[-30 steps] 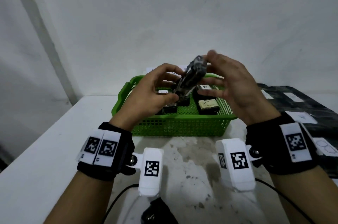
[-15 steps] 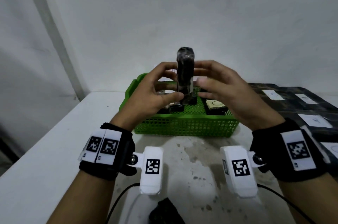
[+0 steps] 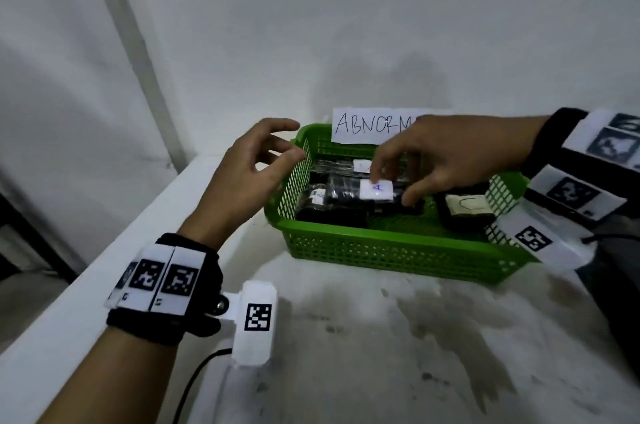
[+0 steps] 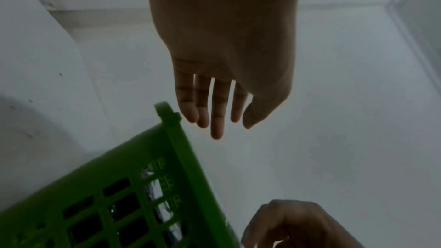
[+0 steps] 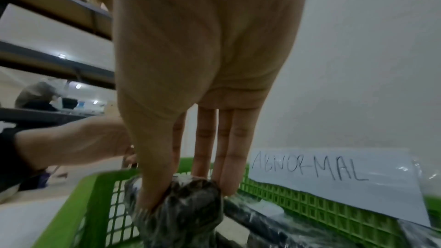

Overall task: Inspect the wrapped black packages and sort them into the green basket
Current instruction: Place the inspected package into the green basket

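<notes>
A green mesh basket stands on the white table by the wall, with several wrapped black packages lying in it. My right hand reaches into the basket from the right and pinches a wrapped black package with a white label, thumb on the near side and fingers on the far side. The right wrist view shows this package's crinkled end between thumb and fingers. My left hand hovers just outside the basket's left wall with loose fingers, holding nothing. In the left wrist view its fingers hang above the basket rim.
A paper sign reading ABNORMAL leans on the wall behind the basket. Another labelled package lies at the basket's right end. A dark surface sits at the right edge. The stained table stretches in front of the basket.
Both hands held the package upright above the basket; now my right hand has lowered it flat into the basket, and my left hand has let go and drawn back to the left.
</notes>
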The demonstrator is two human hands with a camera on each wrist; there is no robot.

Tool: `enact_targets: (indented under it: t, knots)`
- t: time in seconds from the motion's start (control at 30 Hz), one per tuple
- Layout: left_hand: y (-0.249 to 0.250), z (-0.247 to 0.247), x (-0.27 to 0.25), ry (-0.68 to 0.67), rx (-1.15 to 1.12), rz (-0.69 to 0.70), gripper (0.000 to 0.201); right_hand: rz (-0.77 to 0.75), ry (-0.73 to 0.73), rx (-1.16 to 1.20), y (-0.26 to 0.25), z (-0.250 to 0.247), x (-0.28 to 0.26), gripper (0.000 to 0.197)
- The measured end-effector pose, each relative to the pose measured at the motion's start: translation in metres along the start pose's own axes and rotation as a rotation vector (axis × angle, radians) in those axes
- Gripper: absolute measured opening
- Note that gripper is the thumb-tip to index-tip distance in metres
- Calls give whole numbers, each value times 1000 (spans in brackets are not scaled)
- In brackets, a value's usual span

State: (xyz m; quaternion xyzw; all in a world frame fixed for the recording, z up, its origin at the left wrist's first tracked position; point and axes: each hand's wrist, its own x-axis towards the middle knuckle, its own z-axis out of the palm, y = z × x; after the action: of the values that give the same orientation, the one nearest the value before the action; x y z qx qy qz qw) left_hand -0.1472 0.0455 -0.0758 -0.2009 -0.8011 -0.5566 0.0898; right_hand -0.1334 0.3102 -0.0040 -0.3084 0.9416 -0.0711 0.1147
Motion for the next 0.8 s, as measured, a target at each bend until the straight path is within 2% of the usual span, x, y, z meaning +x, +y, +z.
enact_targets:
  t: [0.1, 0.33, 0.53, 0.63, 0.8]
  knots:
    - [-13, 8, 10, -58, 130, -41, 17, -73, -172, -104, 4, 7, 23, 29]
    - [-24, 19, 18, 39, 249, -41, 13, -201, -298, -105, -4, 25, 79, 12]
    - [-21, 19, 19, 5, 273, -47, 14, -190, -509, -207, -9, 29, 93, 38]
    - [-13, 17, 17, -28, 254, -50, 14, -165, -451, -145, -11, 20, 82, 40]
    - [11, 14, 5, -54, 283, 0, 13, -45, -210, -49, -25, -9, 45, 28]
